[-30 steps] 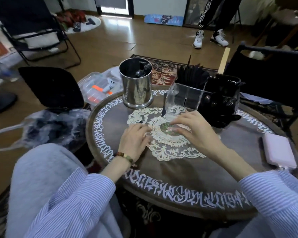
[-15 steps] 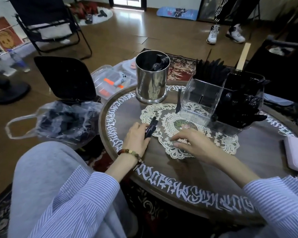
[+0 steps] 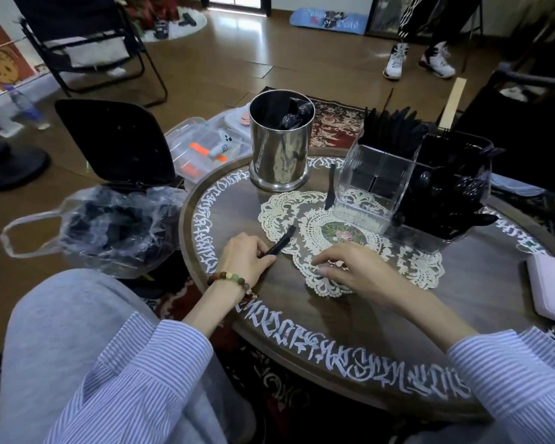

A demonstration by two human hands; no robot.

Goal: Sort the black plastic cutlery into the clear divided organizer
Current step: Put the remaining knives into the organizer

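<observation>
Left hand [image 3: 242, 256] grasping a black cutlery piece [image 3: 279, 241] above the desk [image 3: 350, 318], right hand [image 3: 350, 270] released, fingertips resting on the lace doily [image 3: 423, 267], clear divided organizer [image 3: 378, 184] beyond.

Organizer [image 3: 378, 184] sits at far right of counter [image 3: 350, 312], w/ cutlery upright in its rear compartments. Metal cup [image 3: 281, 149] to its left, a loose knife [image 3: 330, 187] between them. Doily [image 3: 343, 238] at center, under organizer's front edge.
</observation>
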